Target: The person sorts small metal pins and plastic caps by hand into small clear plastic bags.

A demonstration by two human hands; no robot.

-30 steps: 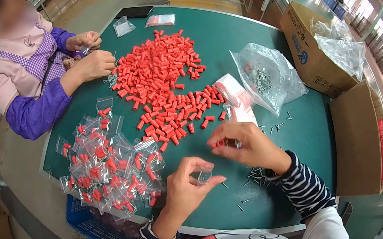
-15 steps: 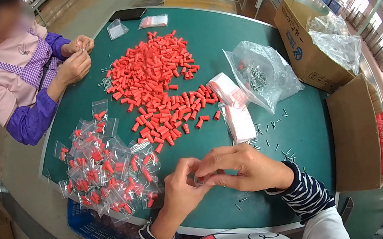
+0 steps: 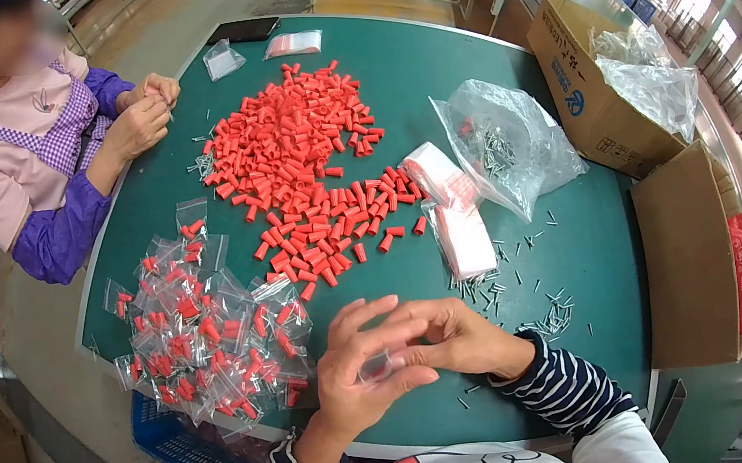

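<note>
My left hand is raised over the near edge of the table, its fingers curved around a small clear plastic bag. From the right, my right hand reaches in and pinches the same bag with thumb and forefinger. The fingers of both hands overlap, so part of the bag is hidden; its contents cannot be made out. To the left lies a heap of filled zip bags, each with red caps and metal pins. Loose metal pins are scattered right of my right hand.
A large pile of red caps covers the middle of the green table. Stacks of flat bags and a plastic bag of pins lie right. Cardboard boxes line the right edge. A co-worker works at far left.
My left fingers have lifted and spread more around the small bag. My right hand has shifted slightly left and down, uncovering more loose pins. The co-worker's hands moved slightly.
</note>
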